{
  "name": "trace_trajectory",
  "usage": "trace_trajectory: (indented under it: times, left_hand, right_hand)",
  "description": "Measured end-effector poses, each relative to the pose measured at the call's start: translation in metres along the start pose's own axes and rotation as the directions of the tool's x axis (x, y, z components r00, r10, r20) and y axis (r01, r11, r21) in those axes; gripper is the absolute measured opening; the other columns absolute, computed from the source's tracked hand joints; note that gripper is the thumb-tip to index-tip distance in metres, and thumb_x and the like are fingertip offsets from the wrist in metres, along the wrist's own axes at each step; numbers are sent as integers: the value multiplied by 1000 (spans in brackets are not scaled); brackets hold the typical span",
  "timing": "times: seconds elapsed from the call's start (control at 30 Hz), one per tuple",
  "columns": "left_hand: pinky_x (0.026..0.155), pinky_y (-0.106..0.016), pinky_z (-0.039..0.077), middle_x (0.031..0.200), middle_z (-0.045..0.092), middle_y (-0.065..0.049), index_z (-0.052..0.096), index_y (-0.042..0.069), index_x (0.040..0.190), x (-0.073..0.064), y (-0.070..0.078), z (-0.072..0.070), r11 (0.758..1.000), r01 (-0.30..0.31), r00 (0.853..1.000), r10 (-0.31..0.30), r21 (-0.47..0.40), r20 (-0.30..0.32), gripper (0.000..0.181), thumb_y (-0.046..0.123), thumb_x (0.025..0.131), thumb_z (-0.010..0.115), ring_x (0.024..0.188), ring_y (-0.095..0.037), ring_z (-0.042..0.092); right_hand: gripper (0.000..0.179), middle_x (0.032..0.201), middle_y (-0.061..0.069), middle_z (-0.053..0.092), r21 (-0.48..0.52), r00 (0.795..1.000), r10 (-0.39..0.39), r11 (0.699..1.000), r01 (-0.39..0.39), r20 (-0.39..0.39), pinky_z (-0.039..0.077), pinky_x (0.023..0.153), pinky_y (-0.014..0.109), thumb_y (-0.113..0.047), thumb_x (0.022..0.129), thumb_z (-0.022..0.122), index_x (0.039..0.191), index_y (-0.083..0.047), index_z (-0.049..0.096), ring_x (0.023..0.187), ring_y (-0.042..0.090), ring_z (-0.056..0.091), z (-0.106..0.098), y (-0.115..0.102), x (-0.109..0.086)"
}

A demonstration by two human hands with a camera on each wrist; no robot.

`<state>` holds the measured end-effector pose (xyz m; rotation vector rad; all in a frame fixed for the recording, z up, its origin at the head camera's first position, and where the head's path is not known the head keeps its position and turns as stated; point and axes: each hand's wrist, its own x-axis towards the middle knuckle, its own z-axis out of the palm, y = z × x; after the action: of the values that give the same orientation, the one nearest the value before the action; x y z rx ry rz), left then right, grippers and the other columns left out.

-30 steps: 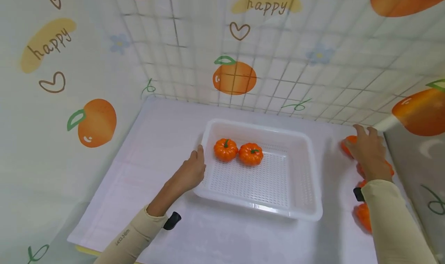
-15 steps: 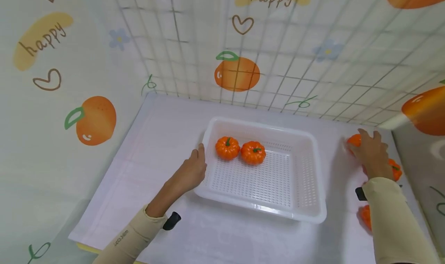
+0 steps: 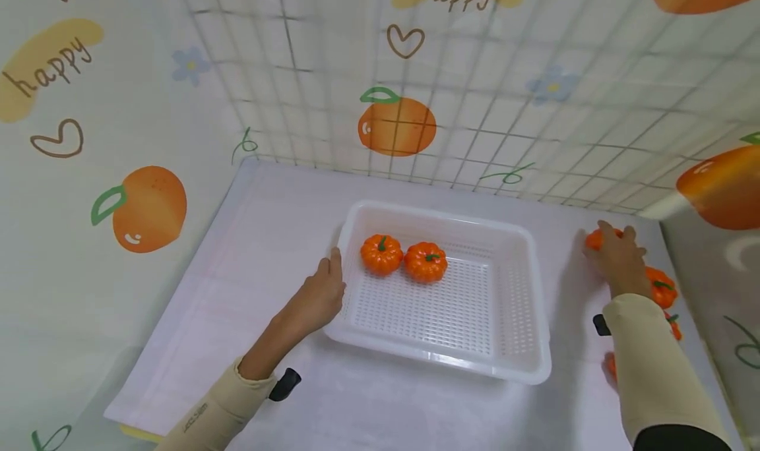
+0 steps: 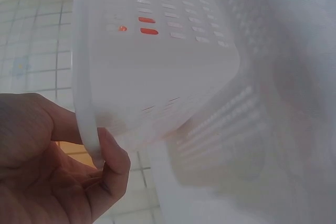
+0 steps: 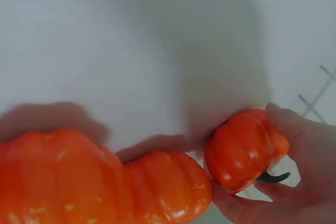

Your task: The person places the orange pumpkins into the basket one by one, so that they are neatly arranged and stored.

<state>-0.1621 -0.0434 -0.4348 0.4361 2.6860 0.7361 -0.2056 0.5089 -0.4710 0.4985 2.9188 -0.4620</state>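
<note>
My left hand (image 3: pixel 319 297) grips the left rim of a white plastic basket (image 3: pixel 429 322), thumb and finger pinching its edge (image 4: pixel 86 114) in the left wrist view. Inside the basket, toward its back left, sit two small orange pumpkins (image 3: pixel 382 254) with green stems, side by side. At the far right of the table, my right hand (image 3: pixel 622 261) holds another small pumpkin (image 5: pixel 244 153), its thumb and fingers on either side of it. That pumpkin's green stem points toward the palm. In the head view the hand covers much of it.
More orange pumpkins (image 3: pixel 662 287) lie in a row along the table's right side, partly hidden by my right forearm. One (image 5: pixel 168 187) sits close beside the held one. A patterned cloth wall with a wire grid (image 3: pixel 475 108) stands behind the white table (image 3: pixel 279 220).
My right hand has shifted slightly left and settled around the farthest pumpkin. More of the pumpkins beside the forearm show now. The left hand stays on the basket rim.
</note>
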Motion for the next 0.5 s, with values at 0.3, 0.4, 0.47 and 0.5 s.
trace_trajectory:
  times: [0.3,0.4,0.47,0.5]
  left_hand:
    - [50,-23,45,119,40,-22,5,-4,144,-1,1,-1,1000,6,1000,-6,-7,-1,70,15,94,49,65,-21,50]
    - [50,-23,45,119,40,-22,4,-4,144,-1,0,-1,1000,14,1000,-14,-23,4,70,15,94,49,65,-20,50]
    - [50,-22,45,119,40,-21,4,-3,144,-1,0,-1,1000,17,1000,-17,-22,5,70,15,94,49,66,-20,50]
    - [50,-22,45,119,40,-21,4,-3,144,-1,0,0,1000,18,1000,-18,-24,8,70,15,94,49,66,-20,50]
  right_hand:
    - [58,126,45,11,-33,1000,-11,999,10,-20,30,70,70,-31,95,40,140,1,20,95,68,26,-2,-2,5]
    - [57,126,44,10,-37,1000,6,999,-6,-2,30,73,69,-24,94,43,141,0,19,97,67,25,-2,-3,6]
    - [57,125,45,11,-41,1000,2,999,-1,4,30,73,70,-22,94,44,140,1,19,97,68,25,-2,-4,6]
    - [57,125,45,11,-41,1000,-5,999,5,9,29,72,70,-22,94,44,140,1,20,96,68,25,-2,-3,5]
